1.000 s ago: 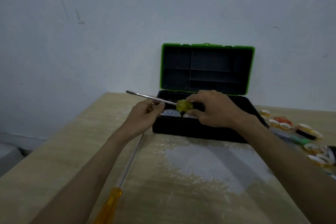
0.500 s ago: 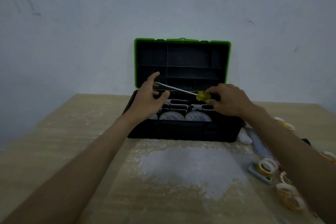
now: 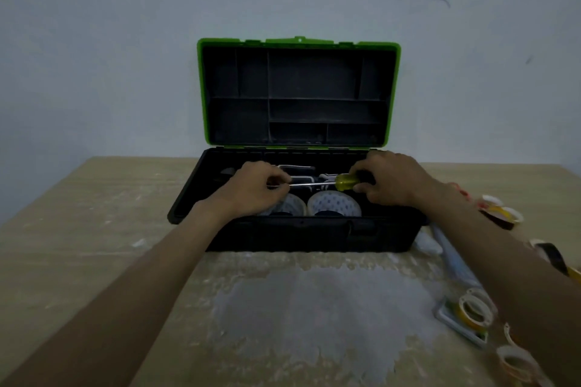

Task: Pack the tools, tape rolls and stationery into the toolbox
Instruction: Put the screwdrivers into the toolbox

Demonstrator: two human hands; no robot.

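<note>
The open black toolbox [image 3: 283, 236] sits by the tabletop's far edge. Over its tub the right hand [image 3: 390, 179] grips the handle of a yellow-handled screwdriver [image 3: 344, 181], held level just above two packed tape rolls [image 3: 333, 204], while the left hand [image 3: 254, 195] pinches its shaft. The step looks like laying it in; next, lower and release.

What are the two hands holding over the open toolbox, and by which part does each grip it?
One screwdriver: the right hand grips its yellow handle, and the left hand pinches the metal shaft towards its far end.
</note>
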